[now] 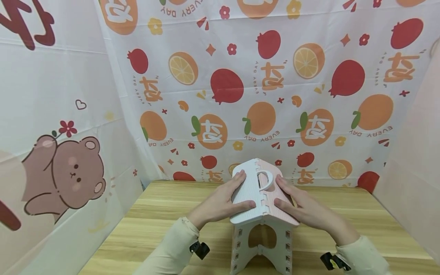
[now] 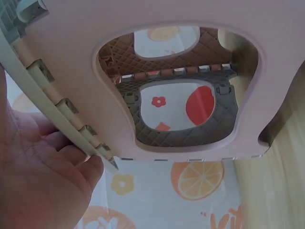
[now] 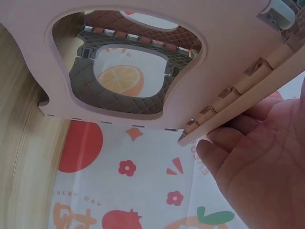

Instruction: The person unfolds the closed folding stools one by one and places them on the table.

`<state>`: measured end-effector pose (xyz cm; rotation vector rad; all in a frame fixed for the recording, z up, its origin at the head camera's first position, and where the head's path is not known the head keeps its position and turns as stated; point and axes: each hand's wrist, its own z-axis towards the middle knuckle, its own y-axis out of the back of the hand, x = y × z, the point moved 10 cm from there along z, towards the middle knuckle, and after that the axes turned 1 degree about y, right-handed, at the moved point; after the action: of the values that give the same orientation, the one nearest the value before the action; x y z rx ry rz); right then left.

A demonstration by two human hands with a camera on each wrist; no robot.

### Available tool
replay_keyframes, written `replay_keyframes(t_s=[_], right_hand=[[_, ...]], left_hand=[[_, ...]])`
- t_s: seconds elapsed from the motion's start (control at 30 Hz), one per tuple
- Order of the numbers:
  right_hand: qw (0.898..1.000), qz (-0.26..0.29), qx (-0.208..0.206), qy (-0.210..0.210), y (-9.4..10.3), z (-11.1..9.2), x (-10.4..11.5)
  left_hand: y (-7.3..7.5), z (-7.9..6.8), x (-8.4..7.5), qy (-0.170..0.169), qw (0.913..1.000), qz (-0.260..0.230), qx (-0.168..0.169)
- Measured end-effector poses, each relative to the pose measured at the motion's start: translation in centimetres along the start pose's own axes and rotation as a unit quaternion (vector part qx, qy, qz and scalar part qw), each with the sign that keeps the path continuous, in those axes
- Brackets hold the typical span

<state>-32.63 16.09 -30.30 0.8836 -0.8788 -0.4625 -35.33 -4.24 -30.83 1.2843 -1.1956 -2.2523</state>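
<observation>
A small plastic toy house (image 1: 262, 238) stands upright on the wooden table, its peaked roof made of a white panel (image 1: 248, 191) and a pale pink panel (image 1: 273, 198). A white loop handle (image 1: 270, 179) rises at the ridge. My left hand (image 1: 220, 200) grips the white panel, thumb and index finger on top, other fingers bent at its lower edge in the left wrist view. On the pink panel my right hand (image 1: 309, 206) does the same. Both wrist views look up at the house's front wall (image 2: 76, 43), with its large rounded opening; some fingertips are hidden.
Beneath the house spreads a wood-grain table (image 1: 154, 225). A fruit-printed cloth (image 1: 206, 46) hangs behind it, and another cloth with a bear print (image 1: 75, 175) hangs at the left. Dark wrist straps (image 1: 199, 250) are on both sleeves.
</observation>
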Motion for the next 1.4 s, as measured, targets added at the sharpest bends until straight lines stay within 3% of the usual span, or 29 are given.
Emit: replay_keyframes(t_s=[0.4,0.77,1.4], right_hand=[[1.000,-0.019,0.014,-0.006,0.3,0.1,-0.4],[0.996,-0.026,0.055,-0.062,0.3,0.9,-0.8],[0.998,-0.026,0.045,-0.047,0.7,0.9,-1.2]], left_hand=[[0.2,0.4,-0.4,0.006,0.9993,0.030,0.020],[0.0,1.0,-0.5,0.023,0.9959,0.063,0.061],[-0.2,1.5,-0.6,0.025,0.9966,0.065,0.044]])
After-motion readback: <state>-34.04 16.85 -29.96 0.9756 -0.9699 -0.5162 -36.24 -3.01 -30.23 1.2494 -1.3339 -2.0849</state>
